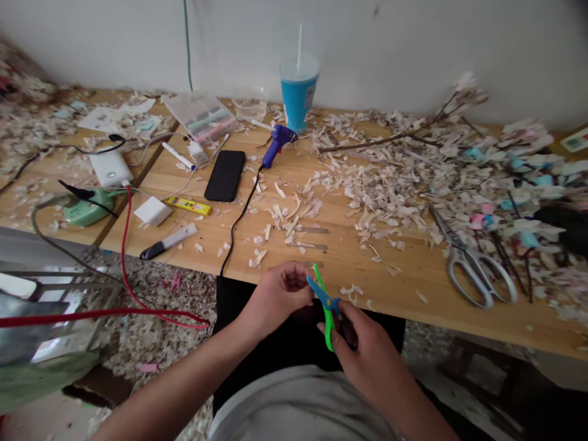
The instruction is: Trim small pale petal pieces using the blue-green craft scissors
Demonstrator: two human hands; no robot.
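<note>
Small scissors [327, 301] with one green and one blue blade are in my right hand [361, 337], its fingers in the handles. The blades stand apart and point up and left, toward my left hand [285, 291]. That hand is closed in a pinch just past the table's front edge; whatever lies between its fingertips is too small or hidden to make out. Pale petal-like scraps [351, 293] lie on the wood close to both hands. Beneath the hands are my dark-clad lap and the front of a grey shirt.
On the wooden table [367, 269] lie large grey-handled scissors [478, 263], a blue glue gun [278, 144] with its black cord, a black phone [225, 176] and a yellow box [188, 205]. A blue cup [298, 95] stands behind. Petal scraps are heaped at right; a red cable [124, 245] hangs left.
</note>
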